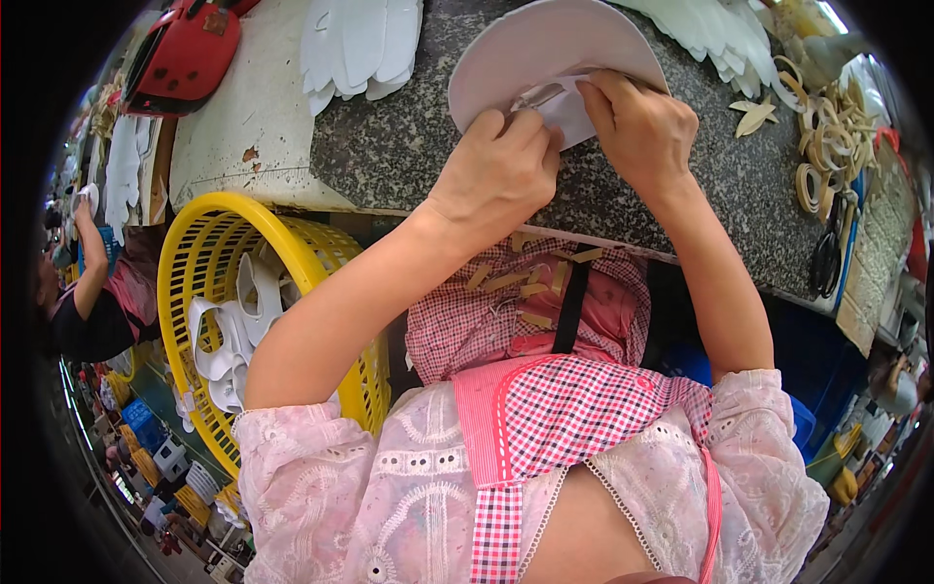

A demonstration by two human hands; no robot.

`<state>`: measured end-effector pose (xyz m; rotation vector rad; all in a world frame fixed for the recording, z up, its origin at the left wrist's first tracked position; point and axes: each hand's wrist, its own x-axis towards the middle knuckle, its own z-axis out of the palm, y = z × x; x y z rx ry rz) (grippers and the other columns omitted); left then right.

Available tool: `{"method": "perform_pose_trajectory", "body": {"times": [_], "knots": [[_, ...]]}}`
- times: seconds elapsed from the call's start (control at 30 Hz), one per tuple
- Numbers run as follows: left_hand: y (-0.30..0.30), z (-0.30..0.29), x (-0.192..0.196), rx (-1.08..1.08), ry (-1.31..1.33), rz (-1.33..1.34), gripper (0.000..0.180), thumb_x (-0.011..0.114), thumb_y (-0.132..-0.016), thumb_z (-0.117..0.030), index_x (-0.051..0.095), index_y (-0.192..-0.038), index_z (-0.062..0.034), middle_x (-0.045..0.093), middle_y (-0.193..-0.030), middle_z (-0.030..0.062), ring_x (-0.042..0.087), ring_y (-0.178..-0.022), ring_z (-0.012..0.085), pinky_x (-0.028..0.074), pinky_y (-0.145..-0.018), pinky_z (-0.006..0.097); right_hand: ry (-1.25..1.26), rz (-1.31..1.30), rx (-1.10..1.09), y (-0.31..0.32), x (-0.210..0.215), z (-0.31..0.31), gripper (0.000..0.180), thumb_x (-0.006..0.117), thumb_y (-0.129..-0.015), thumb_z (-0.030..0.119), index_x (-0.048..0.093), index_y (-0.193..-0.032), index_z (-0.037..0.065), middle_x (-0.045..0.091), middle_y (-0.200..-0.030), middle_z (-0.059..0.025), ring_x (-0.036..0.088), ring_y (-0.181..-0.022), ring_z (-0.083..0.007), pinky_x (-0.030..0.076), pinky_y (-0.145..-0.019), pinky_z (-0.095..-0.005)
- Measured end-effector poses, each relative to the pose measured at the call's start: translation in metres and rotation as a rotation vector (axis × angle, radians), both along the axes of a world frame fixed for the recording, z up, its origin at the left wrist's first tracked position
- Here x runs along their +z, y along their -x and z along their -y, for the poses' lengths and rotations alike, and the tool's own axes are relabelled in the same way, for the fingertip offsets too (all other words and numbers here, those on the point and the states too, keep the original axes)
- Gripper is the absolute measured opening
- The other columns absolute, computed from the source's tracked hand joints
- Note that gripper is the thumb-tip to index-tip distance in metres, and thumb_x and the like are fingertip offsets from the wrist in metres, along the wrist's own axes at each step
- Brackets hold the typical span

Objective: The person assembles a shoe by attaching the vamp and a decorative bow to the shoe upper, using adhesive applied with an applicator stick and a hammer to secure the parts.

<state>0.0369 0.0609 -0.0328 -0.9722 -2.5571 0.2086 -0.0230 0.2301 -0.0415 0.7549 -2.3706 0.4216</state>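
Both hands meet over the dark speckled tabletop at a thin white piece (576, 115) with a folded edge. My left hand (501, 165) is closed, its fingertips pinching the near left edge. My right hand (640, 127) is closed too, with thumb and finger gripping the right side. Just beyond the fingers lies a broad, rounded white sheet-like shape (545, 49); whether it joins the pinched piece, I cannot tell. A small shiny grey part (538, 94) shows between the hands, too small to name.
Stacks of white cut pieces (360, 44) lie left and right on the table. Tan strip loops (827, 146) and black scissors (829, 255) are at the right edge. A yellow basket (219, 209) with white shoe uppers (229, 336) stands left. Another person (92, 282) is far left.
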Motion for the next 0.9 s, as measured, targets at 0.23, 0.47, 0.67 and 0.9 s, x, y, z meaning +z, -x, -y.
{"method": "perform_pose_trajectory", "body": {"times": [0.23,0.47,0.67,0.9], "knots": [[-0.003,0.003,-0.009,0.018,-0.051,-0.074,0.028,0.055,-0.069,-0.016,0.063,-0.095,-0.0096,0.055,-0.081,-0.0018,0.051,-0.08,0.0129,0.036,-0.065,0.027,-0.085,-0.141,0.14,-0.016,-0.011,-0.008,0.015,0.069,-0.068,0.016,0.064,-0.082,0.014,0.063,-0.079,0.002,0.06,-0.07,-0.0142,0.047,-0.052,-0.0264],[-0.002,0.009,-0.015,-0.025,-0.15,-0.103,0.029,0.055,-0.07,-0.015,0.056,-0.099,-0.0093,0.051,-0.073,-0.0008,0.05,-0.075,0.0141,0.035,-0.066,0.027,-0.105,-0.263,0.234,-0.008,-0.021,-0.014,0.017,0.061,-0.064,0.017,0.064,-0.08,0.012,0.056,-0.071,0.0037,0.057,-0.066,-0.0123,0.046,-0.05,-0.0247],[-0.008,0.01,-0.013,0.039,-0.232,-0.042,0.036,0.055,-0.072,-0.012,0.057,-0.107,-0.0071,0.054,-0.082,0.0026,0.054,-0.077,0.0178,0.041,-0.068,0.029,-0.13,-0.28,0.279,-0.006,-0.022,-0.016,0.016,0.059,-0.064,0.016,0.063,-0.079,0.012,0.054,-0.07,0.0042,0.057,-0.064,-0.0123,0.045,-0.049,-0.0243],[-0.009,0.01,-0.014,0.032,-0.22,-0.099,0.041,0.053,-0.072,-0.011,0.058,-0.111,-0.0051,0.049,-0.078,0.0044,0.054,-0.074,0.0186,0.043,-0.064,0.028,-0.138,-0.272,0.333,-0.003,-0.02,-0.019,0.017,0.059,-0.063,0.017,0.063,-0.079,0.013,0.054,-0.069,0.0048,0.058,-0.062,-0.0118,0.044,-0.048,-0.0243]]}}
